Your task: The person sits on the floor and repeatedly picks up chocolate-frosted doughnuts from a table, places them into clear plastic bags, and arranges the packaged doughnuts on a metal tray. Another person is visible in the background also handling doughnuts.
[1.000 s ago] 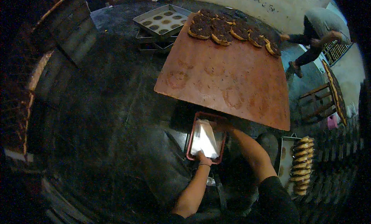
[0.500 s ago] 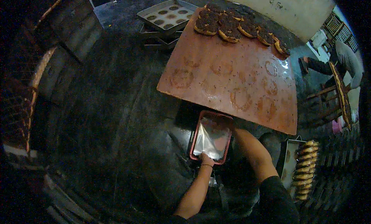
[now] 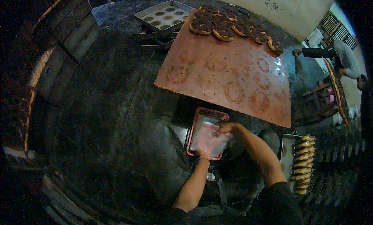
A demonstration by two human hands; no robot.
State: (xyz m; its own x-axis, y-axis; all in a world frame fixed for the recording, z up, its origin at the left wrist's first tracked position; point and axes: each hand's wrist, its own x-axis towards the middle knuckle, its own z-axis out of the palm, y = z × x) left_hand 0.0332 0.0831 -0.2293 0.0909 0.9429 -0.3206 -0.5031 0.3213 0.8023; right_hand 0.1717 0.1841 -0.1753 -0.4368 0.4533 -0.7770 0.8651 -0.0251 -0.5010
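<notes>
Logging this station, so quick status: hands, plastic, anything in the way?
Left hand at near end of clear plastic. Right hand at its far right, grip blurred. Pink basket beneath; brown tabletop close beyond.

The setting appeared to be a small bakery workroom. Dark-topped breads (image 3: 223, 27) crowded the far end of a reddish-brown table (image 3: 217, 69) at upper centre; to its left, a shallow baking tray (image 3: 162, 19) bore dark round marks. At lower right, golden baked pieces (image 3: 303, 163) formed a row along a metal pan (image 3: 286, 161).
</notes>
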